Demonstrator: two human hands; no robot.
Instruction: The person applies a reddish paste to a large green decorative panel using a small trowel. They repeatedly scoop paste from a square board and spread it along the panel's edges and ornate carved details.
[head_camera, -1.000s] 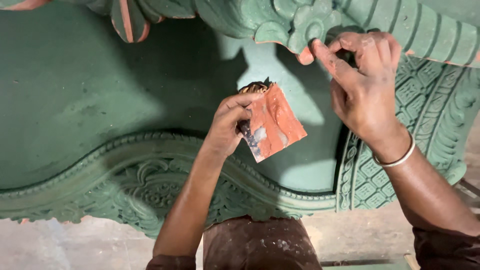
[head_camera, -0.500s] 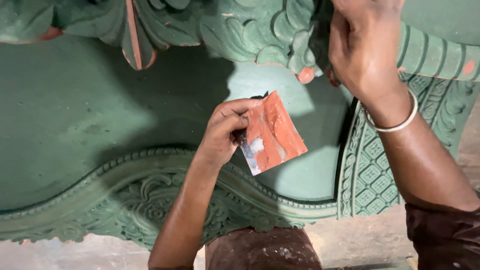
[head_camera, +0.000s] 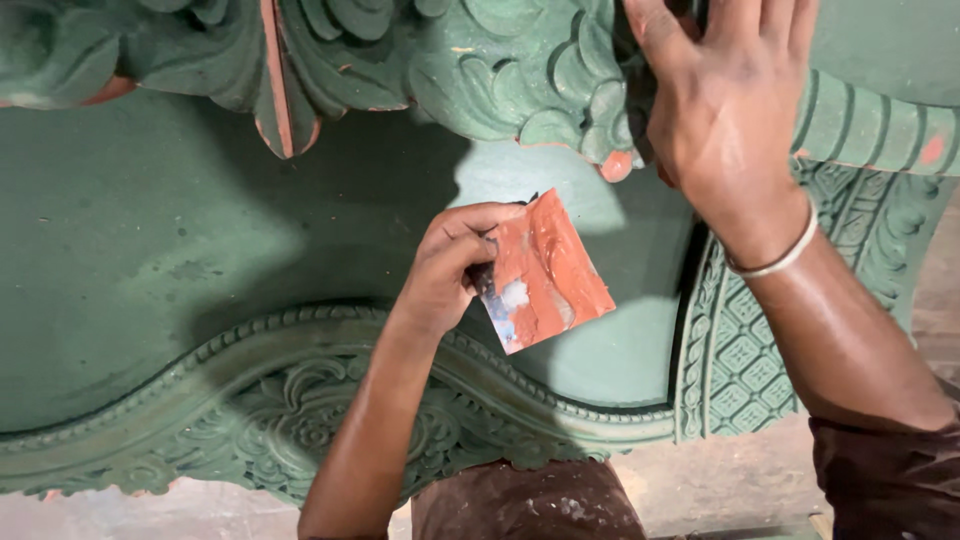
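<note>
Left hand (head_camera: 445, 265) near frame centre, fingers curled and pinching the near edge of a small square card (head_camera: 545, 270) smeared with reddish-brown filler paste, a pale patch and a bluish streak at its lower left. Card tilted, one diagonal running from about 11 o'clock to 5 o'clock, free corner jutting toward 3 o'clock, held clear of the flat green panel (head_camera: 150, 270) behind it; contact with the panel not evident.

Right hand (head_camera: 725, 110) up at 1 o'clock from the card, fingers spread and pressed flat against the carved green scrollwork (head_camera: 500, 70), thumb lying along the leaf edge, nothing gripped. White bangle (head_camera: 775, 262) around that wrist. Fingertips cut off by the top of the frame, so any paste on them not visible.

Key relation: a bare reddish tip (head_camera: 617, 165) at the lowest curl of the carving, just beside the right thumb base and at roughly 1 o'clock from the card's upper corner, a short gap apart. Right hand clearly nearer to that spot, almost touching; left hand and card below it, toward 7 o'clock. Another uncoated reddish edge (head_camera: 275, 80) farther off at 10 o'clock, well apart from both hands.

Beaded moulding (head_camera: 300, 345) sweeping across below the left forearm, lattice-carved post (head_camera: 735, 360) at 4 o'clock.
</note>
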